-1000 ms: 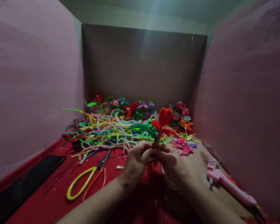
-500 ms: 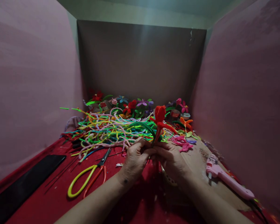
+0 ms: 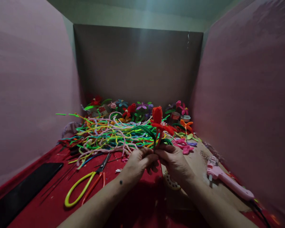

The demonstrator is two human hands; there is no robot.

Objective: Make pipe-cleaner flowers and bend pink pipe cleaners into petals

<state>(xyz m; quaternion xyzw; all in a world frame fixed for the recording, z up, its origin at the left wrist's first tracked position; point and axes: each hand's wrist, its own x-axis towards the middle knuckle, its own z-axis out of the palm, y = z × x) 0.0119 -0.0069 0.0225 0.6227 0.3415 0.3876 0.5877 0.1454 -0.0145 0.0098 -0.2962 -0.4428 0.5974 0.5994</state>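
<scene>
At 12 o'clock stands a dark grey panel (image 3: 137,63), flat and plain, with a thin curly strand (image 3: 188,39) on it at 1 o'clock. Above runs a pale greenish band (image 3: 114,15). A pink wall (image 3: 30,82) rises at 9 o'clock; a second wall (image 3: 244,101) faces it at 3 o'clock (the duskier of the two), mottled near 2 o'clock. Light is dim, a bluish haze (image 3: 146,28) falling from 12. From 6 to 8 o'clock, the surface (image 3: 45,212) is deep red.

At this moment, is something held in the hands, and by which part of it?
Yes, a red flower. The left hand and right hand pinch it by its stem, below the bloom.
</scene>
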